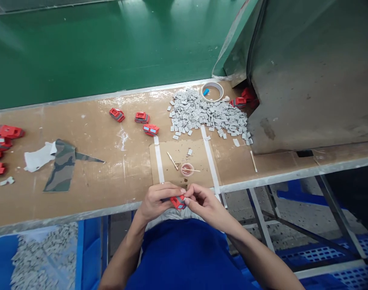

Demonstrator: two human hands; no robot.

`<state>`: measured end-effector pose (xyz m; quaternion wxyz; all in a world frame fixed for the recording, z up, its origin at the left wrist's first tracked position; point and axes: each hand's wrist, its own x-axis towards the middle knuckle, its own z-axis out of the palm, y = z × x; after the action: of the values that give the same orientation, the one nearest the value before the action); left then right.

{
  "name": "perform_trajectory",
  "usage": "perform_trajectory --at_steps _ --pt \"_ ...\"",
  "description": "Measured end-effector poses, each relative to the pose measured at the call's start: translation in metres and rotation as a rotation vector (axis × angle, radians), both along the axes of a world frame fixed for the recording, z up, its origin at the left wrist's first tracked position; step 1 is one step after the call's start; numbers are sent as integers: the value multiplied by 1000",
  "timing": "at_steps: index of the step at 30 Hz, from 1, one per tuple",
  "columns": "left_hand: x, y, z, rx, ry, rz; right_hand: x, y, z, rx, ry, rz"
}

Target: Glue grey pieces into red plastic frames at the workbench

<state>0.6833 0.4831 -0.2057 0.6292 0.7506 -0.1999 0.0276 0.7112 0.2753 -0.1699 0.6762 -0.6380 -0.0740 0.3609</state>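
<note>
Both hands meet at the near edge of the brown fibreboard workbench [90,133]. The left hand [155,200] curls its fingers round a small red plastic part [178,201] with a grey face, and the right hand [203,203] pinches the same part from the other side, thumb and fingertips closed on it. Just beyond them a small round clear cup [187,169] of reddish liquid sits on a taped cardboard square, a thin wooden stick [172,160] lying beside it. Farther back spreads a heap of flat grey rectangular chips [208,114], with a white tape roll [212,92] at its far edge. 3 more red blocky parts [141,117] lie well to the left of the heap, and a strip of camouflage fabric [61,165] lies flat farther left
</note>
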Motion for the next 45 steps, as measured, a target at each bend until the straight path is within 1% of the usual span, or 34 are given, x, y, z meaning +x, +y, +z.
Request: perform_trajectory --at_steps 2,5,7,9,11,15,17,20,23,26,29,30,33,37,40,43,45 --pt "1 1 0 19 4 -46 0 0 -3 47 72 32" --pt "4 2 -1 32 -29 -84 -2 -1 -8 69 158 40" --pt "4 2 -1 44 -72 -90 -4 -2 -9 86 196 25" --pt "2 0 0 58 -112 -65 -7 -3 -8 103 187 -1" --pt "-2 -4 3 65 -125 -3 -9 -3 -6 97 129 -57" --pt "-12 -15 12 8 -98 232 -11 -1 -1 108 36 -213" --pt "-13 -20 16 -36 -127 287 -11 1 1 151 11 -195" --pt "-11 -23 20 -43 -198 271 -11 2 4 204 -45 -132" --pt "-6 -20 22 -15 -213 242 -12 2 4 224 -57 -154" --pt "-5 -16 27 -1 -139 179 -11 2 0 244 -67 -188" --pt "-8 -14 35 6 -10 130 -11 1 -2 205 -162 -221" --pt "-10 -14 37 -3 28 135 -12 1 -3 179 -208 -233" --pt "-11 -17 43 -56 98 205 -12 1 -2 119 -335 -253" --pt "-10 -19 48 -79 129 241 -12 0 1 58 -429 -219" --pt "-8 -20 50 -47 138 257 -9 -1 2 5 -541 -172" --pt "-6 -22 49 -11 125 277 -6 -3 3 -29 -673 -145" --pt "-5 -24 46 -15 98 281 -5 -5 4 -40 -731 -142"
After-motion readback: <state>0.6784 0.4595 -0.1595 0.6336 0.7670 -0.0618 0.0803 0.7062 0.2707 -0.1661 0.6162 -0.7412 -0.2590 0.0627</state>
